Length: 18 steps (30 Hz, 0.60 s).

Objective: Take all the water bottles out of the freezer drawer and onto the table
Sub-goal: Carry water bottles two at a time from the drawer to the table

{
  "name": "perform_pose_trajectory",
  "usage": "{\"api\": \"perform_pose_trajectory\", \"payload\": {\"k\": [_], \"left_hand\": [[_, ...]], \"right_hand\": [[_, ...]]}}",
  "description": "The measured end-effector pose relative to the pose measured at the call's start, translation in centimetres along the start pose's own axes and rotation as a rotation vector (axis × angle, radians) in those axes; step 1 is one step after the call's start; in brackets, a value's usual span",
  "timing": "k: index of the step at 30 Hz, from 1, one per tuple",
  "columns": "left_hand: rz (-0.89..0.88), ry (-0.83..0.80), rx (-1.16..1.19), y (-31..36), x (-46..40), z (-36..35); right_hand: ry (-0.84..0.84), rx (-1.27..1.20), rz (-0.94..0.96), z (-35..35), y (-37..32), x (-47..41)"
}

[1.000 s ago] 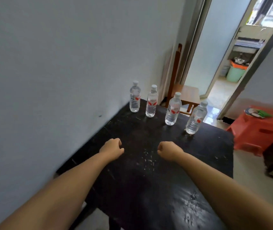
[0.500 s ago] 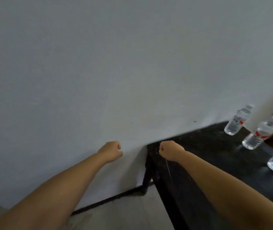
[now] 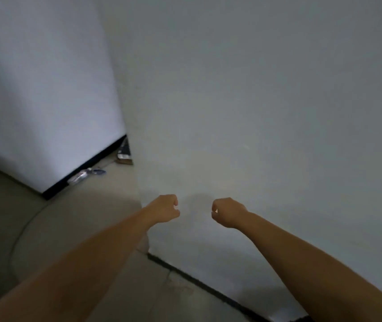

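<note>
My left hand point(image 3: 165, 211), right hand point(image 3: 227, 212): both clenched, empty, facing plain grey wall point(image 3: 255, 101); freezer drawer, bottles unseen.

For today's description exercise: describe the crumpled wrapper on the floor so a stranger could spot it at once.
Find the white wall on the left and follow its black baseboard. The wrapper lies on the floor against it, silvery with blue, unlike the boxy item in the corner.
</note>
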State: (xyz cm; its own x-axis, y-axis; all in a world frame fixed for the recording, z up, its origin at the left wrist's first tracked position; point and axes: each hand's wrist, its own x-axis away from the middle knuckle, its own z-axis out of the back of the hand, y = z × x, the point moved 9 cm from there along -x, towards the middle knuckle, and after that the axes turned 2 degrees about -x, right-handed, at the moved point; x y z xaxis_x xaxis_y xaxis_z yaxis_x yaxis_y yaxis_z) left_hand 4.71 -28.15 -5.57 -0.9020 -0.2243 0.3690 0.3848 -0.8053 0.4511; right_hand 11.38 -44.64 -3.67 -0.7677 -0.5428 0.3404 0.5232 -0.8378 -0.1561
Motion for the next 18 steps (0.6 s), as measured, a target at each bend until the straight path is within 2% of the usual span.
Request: {"api": "perform_pose_trajectory", "payload": {"k": [5,10,13,18], "left_hand": [[0.254,0.122,0.203,-11.3,6.4,1.5],[0.634,0.308,0.266,-20.5,18.1,2.0],[0.821,0.359,0.332,-23.9,25.5,-0.3],[1.078,0.519,0.425,-25.9,38.4,-5.8]], "right_hand": [[-0.109,0.090,0.295,-2.5,-11.7,-3.0],[-0.225,0.287,0.660,-5.9,-24.4,-1.9],[-0.264,0.337,0.844,-8.1,-31.1,0.9],[-0.362,0.398,1.127,-14.6,-40.3,9.3]]}}
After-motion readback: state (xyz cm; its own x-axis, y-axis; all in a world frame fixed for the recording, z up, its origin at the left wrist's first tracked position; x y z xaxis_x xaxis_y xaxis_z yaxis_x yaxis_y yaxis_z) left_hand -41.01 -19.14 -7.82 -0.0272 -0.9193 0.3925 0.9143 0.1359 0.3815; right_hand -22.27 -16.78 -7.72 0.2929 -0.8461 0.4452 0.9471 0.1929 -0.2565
